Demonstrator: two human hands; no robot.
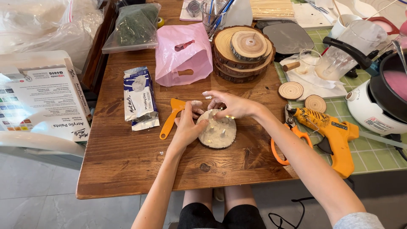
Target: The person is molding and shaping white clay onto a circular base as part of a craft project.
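Now my left hand [186, 127] and right hand [231, 105] press, fingers spread, on the clay-covered wood slice [218, 131]; clay spread, still lumpy.

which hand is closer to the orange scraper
Left. The left hand lies just right of the orange scraper, nearly touching it; the right hand is farther right, over the clay-covered wood slice.

We see a matt, lumpy clay-coated wood slice [218, 132] on a grained, satin wooden table [127, 161]; at 3 o'clock, a glossy yellow plastic glue gun [333, 133]; at 9 o'clock, a smooth orange plastic scraper [170, 119].
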